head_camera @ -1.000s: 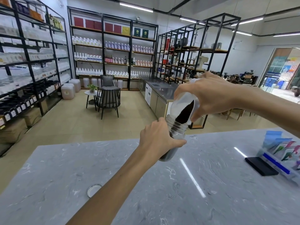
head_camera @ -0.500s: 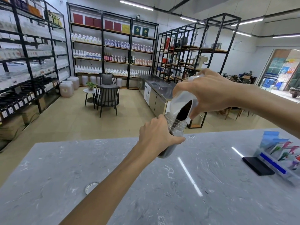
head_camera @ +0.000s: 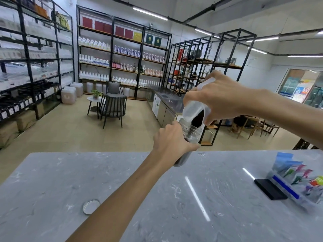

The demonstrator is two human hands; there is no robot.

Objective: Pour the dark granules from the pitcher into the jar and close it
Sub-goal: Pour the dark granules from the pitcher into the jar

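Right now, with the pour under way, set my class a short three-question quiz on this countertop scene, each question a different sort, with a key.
1. True or false: the lid is already screwed onto the jar.
2. Which hand tips the pitcher over the jar's mouth? A) left hand B) right hand C) neither
3. Fill the gap: the dark granules slide from the pitcher into the ____.

Key
1. False: the lid lies apart on the marble counter, near the left forearm.
2. B: the right hand tilts the pitcher, while the left hand grips the jar.
3. jar
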